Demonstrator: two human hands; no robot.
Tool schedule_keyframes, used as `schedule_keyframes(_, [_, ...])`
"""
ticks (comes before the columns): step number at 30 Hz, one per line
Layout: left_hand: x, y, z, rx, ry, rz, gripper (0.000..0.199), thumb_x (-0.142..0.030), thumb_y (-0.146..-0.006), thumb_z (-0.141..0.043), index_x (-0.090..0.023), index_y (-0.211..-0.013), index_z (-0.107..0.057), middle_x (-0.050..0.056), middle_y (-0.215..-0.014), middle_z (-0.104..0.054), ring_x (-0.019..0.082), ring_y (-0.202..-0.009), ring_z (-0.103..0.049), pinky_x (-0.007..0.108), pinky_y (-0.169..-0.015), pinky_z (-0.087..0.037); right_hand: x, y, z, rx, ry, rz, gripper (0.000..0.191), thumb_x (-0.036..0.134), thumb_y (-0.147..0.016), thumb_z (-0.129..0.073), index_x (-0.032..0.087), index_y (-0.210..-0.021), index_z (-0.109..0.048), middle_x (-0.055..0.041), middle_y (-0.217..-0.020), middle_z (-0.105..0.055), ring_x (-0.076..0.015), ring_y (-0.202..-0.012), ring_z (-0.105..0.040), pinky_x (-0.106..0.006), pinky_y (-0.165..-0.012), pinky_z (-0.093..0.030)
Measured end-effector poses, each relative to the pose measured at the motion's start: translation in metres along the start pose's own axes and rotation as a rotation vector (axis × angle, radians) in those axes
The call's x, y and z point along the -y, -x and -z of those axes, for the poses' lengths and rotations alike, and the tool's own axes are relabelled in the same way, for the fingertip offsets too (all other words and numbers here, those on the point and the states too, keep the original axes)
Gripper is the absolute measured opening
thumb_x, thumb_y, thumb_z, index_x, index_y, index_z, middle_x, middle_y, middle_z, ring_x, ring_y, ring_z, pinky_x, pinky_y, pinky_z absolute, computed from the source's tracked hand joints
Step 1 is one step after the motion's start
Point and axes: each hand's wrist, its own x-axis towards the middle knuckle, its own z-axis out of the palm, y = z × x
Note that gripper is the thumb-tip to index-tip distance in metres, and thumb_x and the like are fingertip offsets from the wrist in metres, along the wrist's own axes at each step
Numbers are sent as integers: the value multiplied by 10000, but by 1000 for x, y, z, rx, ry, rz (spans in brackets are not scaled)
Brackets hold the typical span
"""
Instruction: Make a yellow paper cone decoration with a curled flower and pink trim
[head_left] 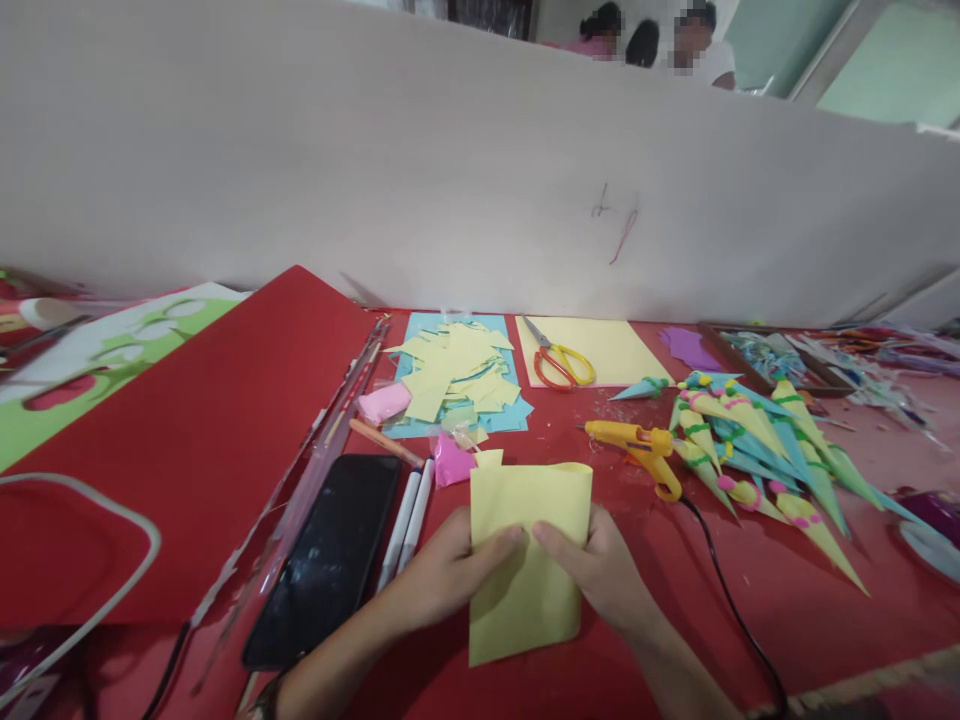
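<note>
A folded sheet of yellow paper (525, 610) is held between both hands, low in the middle of the view, its bend along the right side. My left hand (457, 565) grips the left edge, thumb on the front face and fingers hidden behind. On the opposite edge, my right hand (596, 560) pinches the paper the same way. Just behind it lie a bright pink packet (452, 462) and a heap of yellow and blue paper pieces (457, 370). A yellow glue gun (637, 450) rests to the right of the paper.
Left are a black phone (326, 560), white markers (409, 520) and red board (225, 430). Scissors (559, 365) lie on pale paper at the back. Decorated paper cones (750, 430) are piled right, beside the glue gun's cord. A white partition (450, 180) stands behind, with people beyond.
</note>
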Motion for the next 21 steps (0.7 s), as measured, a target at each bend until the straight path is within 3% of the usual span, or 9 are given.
schedule_keyframes(7, [3, 0, 0, 22, -16, 3, 508, -518, -763, -505, -173, -1136, -536, 69, -980, -655, 214, -869, -586, 290, -736, -478, 2, 2, -1, 7, 20, 21, 366, 425, -637, -671, 116, -827, -627, -101, -821, -701, -238, -719, -644, -303, -611, -512])
schedule_keyframes(14, [2, 2, 2, 60, 43, 47, 480, -465, -792, -500, -169, -1170, -492, 78, -958, -657, 232, -875, -595, 309, -704, -492, 4, 0, 3, 99, -77, 12, 405, 475, -672, -630, 122, -870, -622, -88, -805, -696, -227, -687, -645, -301, -594, -502])
schedule_keyframes(21, [3, 3, 3, 52, 112, 111, 443, -463, -761, -548, -166, -1089, -560, 55, -828, -677, 164, -677, -596, 245, -581, -473, 10, -2, 7, 9, -53, 108, 311, 425, -708, -614, 149, -851, -627, -35, -739, -679, -183, -649, -611, -261, -564, -471])
